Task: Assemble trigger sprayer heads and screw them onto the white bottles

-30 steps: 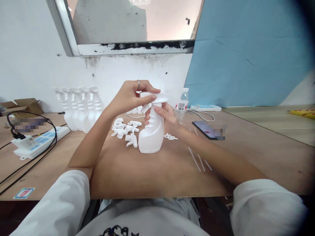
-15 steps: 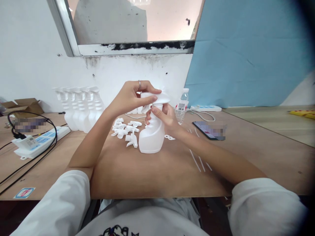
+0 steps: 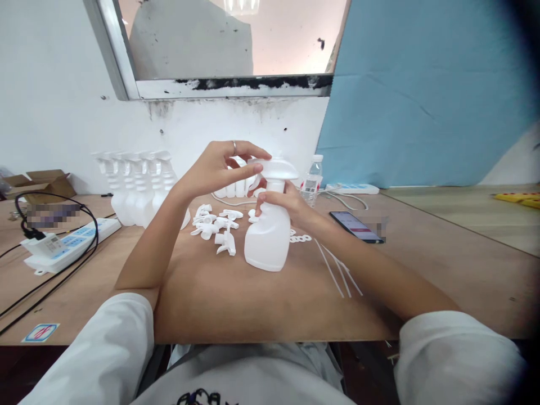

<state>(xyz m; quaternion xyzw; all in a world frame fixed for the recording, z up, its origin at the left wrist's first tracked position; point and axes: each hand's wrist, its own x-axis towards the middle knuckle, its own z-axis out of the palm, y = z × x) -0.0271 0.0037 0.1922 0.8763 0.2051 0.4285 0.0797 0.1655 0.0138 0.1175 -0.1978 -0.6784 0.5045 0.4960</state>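
Observation:
A white spray bottle (image 3: 268, 244) stands in front of me, slightly tilted, with a white trigger spray head (image 3: 280, 167) on its neck. My left hand (image 3: 228, 163) pinches the nozzle side of that head between thumb and fingers. Around the neck, just under the head, my right hand (image 3: 289, 203) is closed. Left of the bottle lie several loose white trigger sprayers (image 3: 225, 242). Small white rings (image 3: 300, 238) sit behind my right wrist, and thin white tubes (image 3: 337, 270) lie beside my right forearm.
Several spray bottles with heads (image 3: 137, 191) stand in a row at the left; more white bottles (image 3: 240, 185) are behind my left hand. A power strip (image 3: 76, 242) with black cables, a phone (image 3: 356, 226), a water bottle (image 3: 312, 180) and a cardboard box (image 3: 42, 184) are also on the table.
The spray bottle has shifted a little right and tilted, its head turning with it. My left fingers have slid toward the nozzle end. My right hand is lower relative to the head.

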